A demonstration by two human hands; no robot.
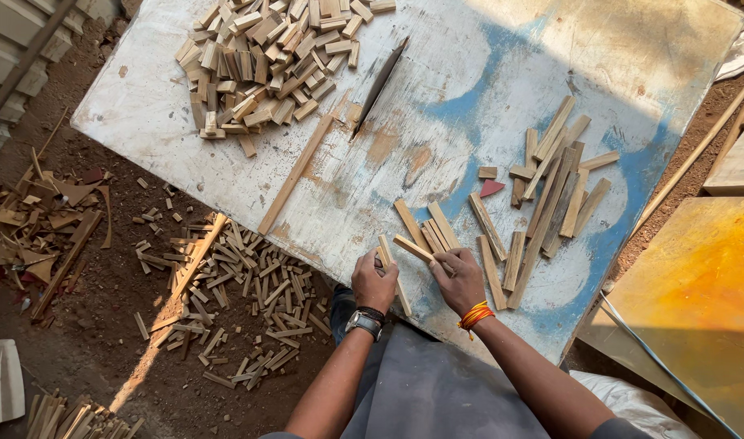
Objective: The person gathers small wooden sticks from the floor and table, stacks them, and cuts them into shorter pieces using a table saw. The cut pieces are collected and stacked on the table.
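Bright, hard daylight from upper right; glare on the pale worktop (437,154) and yellow board (697,284). Deep shade lower left, over dirt floor (95,325). Sharp focus throughout; slight wide-angle bending at edges.

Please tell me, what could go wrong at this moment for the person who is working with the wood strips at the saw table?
1. The saw blade stands bare in the table; a reach toward the cut blocks could pass close to it.
2. Both the left hand and right hand are bare on rough wood strips, so splinters seem likely.
3. Offcuts litter the ground and might cause a slip.
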